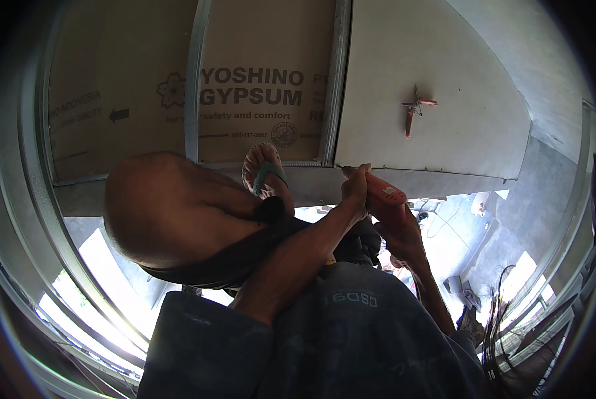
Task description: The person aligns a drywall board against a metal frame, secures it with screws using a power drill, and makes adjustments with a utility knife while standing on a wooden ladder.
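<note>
My right hand [399, 234] is wrapped around the handle of a red-orange power drill [385, 191]. The drill's nose points at the near edge of a pale board, by the foot of a metal stud [338, 86]. My left hand [356, 188] is closed at the front of the drill, its fingertips close to that edge. Whatever those fingers pinch is too small and hidden to make out. Farther off, a pair of tin snips [412, 114] with orange-red handles lies spread on the pale board [437, 73].
Brown-faced gypsum panels [264, 40] sit between metal studs at the far left. My bent knee [141, 206] and sandalled foot [266, 174] are at the left. Far below, a bright floor [454, 223] shows cables and scattered things. Metal rails [78, 246] curve along the left side.
</note>
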The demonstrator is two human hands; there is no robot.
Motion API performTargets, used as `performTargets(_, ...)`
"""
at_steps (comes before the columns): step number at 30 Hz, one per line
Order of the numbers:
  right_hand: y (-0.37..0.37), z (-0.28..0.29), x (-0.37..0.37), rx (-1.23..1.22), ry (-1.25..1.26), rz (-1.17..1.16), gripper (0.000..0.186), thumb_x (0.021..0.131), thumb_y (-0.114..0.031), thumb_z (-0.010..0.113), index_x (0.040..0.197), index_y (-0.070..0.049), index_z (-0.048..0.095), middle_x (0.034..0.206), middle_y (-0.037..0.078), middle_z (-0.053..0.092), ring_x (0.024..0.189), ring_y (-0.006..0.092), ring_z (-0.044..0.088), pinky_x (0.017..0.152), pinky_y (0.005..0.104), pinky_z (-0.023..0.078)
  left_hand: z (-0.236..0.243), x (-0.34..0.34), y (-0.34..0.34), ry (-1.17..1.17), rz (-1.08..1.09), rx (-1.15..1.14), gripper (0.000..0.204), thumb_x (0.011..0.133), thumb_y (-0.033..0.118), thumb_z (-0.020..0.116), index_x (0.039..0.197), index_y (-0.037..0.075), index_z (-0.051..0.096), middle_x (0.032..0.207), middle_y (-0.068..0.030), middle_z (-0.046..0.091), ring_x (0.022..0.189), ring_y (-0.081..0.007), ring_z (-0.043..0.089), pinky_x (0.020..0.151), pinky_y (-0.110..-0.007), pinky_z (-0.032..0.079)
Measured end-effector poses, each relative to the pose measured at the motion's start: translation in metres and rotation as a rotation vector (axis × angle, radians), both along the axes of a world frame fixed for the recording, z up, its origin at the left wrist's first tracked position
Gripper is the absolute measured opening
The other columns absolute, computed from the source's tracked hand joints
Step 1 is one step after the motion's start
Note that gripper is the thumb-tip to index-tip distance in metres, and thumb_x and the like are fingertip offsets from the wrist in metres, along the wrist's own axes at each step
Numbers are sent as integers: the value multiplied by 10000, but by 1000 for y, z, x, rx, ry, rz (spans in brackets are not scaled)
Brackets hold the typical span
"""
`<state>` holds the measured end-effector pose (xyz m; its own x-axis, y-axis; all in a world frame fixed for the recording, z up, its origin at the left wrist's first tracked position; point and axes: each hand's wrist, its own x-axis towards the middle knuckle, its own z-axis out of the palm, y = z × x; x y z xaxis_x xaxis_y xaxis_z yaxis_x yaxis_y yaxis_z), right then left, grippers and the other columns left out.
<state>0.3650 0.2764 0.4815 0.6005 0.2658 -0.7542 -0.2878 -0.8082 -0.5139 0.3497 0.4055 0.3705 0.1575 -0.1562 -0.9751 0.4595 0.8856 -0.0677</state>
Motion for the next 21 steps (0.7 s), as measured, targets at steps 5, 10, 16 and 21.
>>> performTargets(5,1,1,0,30,35,-52,589,759,-39,731,1312,-26,529,1150,141,680,1044,254,677,917,387,524,-6,-1,-1,-3,1,-3,720,815,534,664,1240,-18,481,1145,-200,578,955,-345,653,677,-532,552)
performTargets(10,0,3,2,42,20,22,646,812,-216,757,1378,-61,485,1210,185,668,1119,319,676,939,426,528,-15,-5,-4,-14,-34,-8,719,819,550,653,1236,-7,472,1130,-203,581,920,-343,661,637,-519,552)
performTargets(16,1,5,1,-13,9,34,653,806,-234,758,1374,-69,481,1180,207,676,1097,370,679,916,449,534,-20,-9,-5,-44,-44,-31,727,827,570,632,1240,-6,472,1148,-213,579,932,-358,661,660,-545,554)
performTargets(21,-1,6,0,-52,18,47,674,805,-248,765,1385,-71,469,1187,207,675,1102,377,675,922,457,530,-12,-5,-2,-62,-42,-19,723,832,567,627,1247,-4,473,1175,-218,575,957,-363,653,702,-558,547)
